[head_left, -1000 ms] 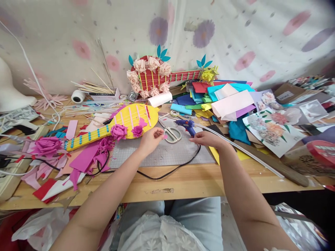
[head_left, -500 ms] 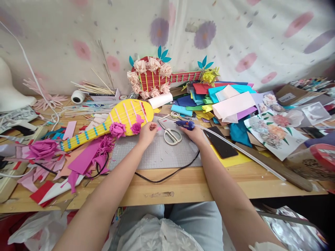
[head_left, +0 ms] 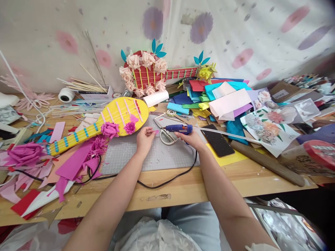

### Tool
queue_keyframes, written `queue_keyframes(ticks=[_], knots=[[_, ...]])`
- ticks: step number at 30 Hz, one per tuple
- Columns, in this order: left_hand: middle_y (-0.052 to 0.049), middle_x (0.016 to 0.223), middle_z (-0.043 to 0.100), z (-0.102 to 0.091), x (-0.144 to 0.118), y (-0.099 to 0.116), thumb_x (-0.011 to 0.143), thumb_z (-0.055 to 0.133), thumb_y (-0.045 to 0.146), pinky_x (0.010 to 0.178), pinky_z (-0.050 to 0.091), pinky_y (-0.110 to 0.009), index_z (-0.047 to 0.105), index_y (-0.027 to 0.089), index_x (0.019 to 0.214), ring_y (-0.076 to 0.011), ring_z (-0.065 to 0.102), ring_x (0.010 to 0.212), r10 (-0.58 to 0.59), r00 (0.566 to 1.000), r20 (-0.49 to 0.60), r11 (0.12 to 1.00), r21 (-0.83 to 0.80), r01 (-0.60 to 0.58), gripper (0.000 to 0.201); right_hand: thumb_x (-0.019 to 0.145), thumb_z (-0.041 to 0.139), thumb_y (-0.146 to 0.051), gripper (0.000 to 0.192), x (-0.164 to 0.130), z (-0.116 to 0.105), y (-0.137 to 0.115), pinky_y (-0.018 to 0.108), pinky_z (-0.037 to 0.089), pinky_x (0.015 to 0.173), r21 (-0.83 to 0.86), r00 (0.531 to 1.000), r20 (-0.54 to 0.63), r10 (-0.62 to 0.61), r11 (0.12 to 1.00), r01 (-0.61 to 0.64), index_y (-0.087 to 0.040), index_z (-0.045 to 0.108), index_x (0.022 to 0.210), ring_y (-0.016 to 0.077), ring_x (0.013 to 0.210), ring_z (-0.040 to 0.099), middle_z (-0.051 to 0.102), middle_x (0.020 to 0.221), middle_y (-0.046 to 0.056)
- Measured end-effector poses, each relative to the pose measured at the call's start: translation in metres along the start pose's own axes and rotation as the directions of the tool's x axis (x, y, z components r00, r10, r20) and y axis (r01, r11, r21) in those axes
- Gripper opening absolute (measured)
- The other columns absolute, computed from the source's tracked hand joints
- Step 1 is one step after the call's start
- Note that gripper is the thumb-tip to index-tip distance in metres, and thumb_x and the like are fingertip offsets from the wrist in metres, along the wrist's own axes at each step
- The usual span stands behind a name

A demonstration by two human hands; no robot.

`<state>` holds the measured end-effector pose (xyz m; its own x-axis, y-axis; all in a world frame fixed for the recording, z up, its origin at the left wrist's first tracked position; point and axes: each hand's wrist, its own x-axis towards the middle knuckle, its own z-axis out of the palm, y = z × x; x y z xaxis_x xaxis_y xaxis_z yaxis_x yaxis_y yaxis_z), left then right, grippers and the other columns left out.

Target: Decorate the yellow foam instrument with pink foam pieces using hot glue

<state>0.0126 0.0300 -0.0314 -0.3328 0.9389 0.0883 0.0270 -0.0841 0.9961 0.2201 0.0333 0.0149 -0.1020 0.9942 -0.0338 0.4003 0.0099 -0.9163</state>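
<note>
My right hand (head_left: 192, 140) grips a blue glue gun (head_left: 178, 129), its nozzle pointing left toward a small pink paper piece (head_left: 156, 131). That piece is pinched in the fingers of my left hand (head_left: 144, 139). Both hands hover over a grey cutting mat (head_left: 157, 153). Just left of them lies a yellow paper guitar (head_left: 102, 123) with two magenta paper flowers (head_left: 110, 129) on its body. White-handled scissors (head_left: 165, 134) lie under the gun. The gun's black cord (head_left: 167, 179) loops across the mat to the table's front edge.
A red paper guitar (head_left: 157, 73) with cream roses leans on the floral cloth behind. Stacked coloured paper sheets (head_left: 220, 96) and flower prints (head_left: 267, 127) fill the right side. A black phone (head_left: 219, 142) and wooden rod (head_left: 267, 164) lie right. Pink scraps (head_left: 75, 164) cover the left.
My right hand reached to the glue gun, picked it up and brought it left toward the pink piece in my left hand. The view shifted slightly right.
</note>
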Motion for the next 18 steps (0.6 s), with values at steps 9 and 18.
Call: queue_keyframes(ticks=[9, 18], knots=[[-0.001, 0.071, 0.066, 0.0, 0.0, -0.002, 0.065, 0.069, 0.018, 0.067, 0.048, -0.026, 0.059, 0.018, 0.082, -0.0121, 0.061, 0.063, 0.005, 1.0, -0.028, 1.0, 0.03, -0.004, 0.02, 0.063, 0.071, -0.054, 0.041, 0.004, 0.01, 0.012, 0.034, 0.051, 0.077, -0.11, 0.998, 0.033, -0.058, 0.992, 0.062, -0.019, 0.071, 0.086, 0.0217, 0.082, 0.064, 0.072, 0.084, 0.005], [0.0, 0.068, 0.063, 0.001, -0.001, 0.002, 0.063, 0.07, 0.017, 0.062, 0.047, -0.025, 0.06, 0.017, 0.08, -0.0117, 0.06, 0.061, -0.016, 1.0, -0.027, 0.999, 0.041, 0.017, 0.02, 0.065, 0.07, -0.054, 0.04, 0.003, 0.014, 0.011, 0.036, 0.051, 0.077, -0.12, 0.997, 0.034, -0.066, 0.99, 0.069, -0.019, 0.071, 0.084, 0.0223, 0.078, 0.064, 0.071, 0.081, 0.005]])
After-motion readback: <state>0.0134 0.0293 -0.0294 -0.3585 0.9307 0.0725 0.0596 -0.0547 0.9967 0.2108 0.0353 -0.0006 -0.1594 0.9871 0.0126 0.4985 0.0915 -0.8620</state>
